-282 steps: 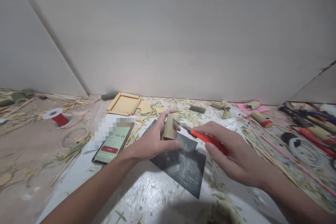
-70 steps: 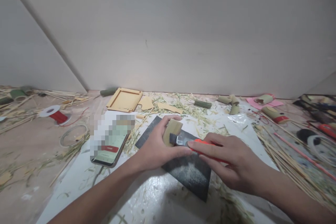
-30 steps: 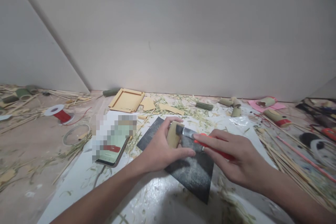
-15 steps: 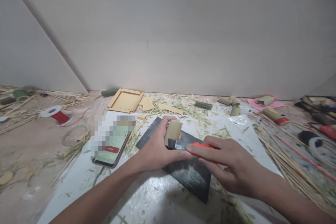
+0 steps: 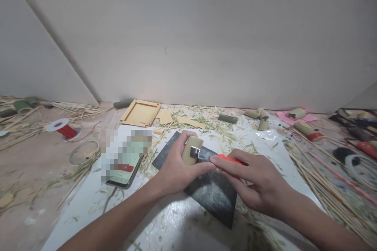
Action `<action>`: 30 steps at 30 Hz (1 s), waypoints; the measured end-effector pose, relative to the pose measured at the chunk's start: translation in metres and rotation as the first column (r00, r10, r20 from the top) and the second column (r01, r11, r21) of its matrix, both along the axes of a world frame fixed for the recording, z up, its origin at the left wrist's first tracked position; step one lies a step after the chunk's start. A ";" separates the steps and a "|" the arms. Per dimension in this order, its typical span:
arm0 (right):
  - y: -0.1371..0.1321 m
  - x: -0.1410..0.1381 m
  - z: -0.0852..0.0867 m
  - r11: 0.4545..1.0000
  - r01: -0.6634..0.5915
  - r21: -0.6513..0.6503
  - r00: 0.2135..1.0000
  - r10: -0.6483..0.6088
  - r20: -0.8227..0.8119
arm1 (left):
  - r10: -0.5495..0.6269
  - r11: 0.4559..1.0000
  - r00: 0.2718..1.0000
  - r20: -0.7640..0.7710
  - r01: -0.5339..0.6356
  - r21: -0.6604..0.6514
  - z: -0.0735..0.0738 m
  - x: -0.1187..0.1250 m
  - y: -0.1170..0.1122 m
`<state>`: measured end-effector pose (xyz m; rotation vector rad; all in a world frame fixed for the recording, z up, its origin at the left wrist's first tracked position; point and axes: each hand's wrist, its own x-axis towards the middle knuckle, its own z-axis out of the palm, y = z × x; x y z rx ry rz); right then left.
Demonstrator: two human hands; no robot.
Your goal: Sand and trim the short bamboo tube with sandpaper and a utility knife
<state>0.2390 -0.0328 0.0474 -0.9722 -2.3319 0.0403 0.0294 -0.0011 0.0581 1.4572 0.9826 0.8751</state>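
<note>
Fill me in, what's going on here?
A person's left hand grips a pale bamboo piece while the right hand holds a red-handled knife, its dark blade end over the piece's side. Whether it is cutting, I can't tell. Below the hands is a dark, dusty sheet on white sheeting, with a phone to the left and shavings scattered around.

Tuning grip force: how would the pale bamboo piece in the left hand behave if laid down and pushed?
The pale bamboo piece is probably stiff: no bend shows within the left hand. Its curved face suggests it could roll. The smooth-looking surface may be slightly slippery.
</note>
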 end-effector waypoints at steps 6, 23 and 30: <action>0.006 0.003 0.005 0.997 0.065 0.032 0.998 -0.064 -0.005 | 0.003 1.000 0.997 0.082 -0.005 0.027 -0.002 0.000 -0.001; -0.002 0.005 0.005 0.977 -0.074 -0.201 0.997 0.080 0.018 | -0.083 0.991 0.972 0.220 0.104 -0.086 -0.014 -0.004 0.004; -0.002 0.002 0.000 0.997 -0.009 -0.071 0.999 0.012 0.035 | -0.012 1.000 0.989 0.148 0.012 0.002 -0.011 -0.001 0.003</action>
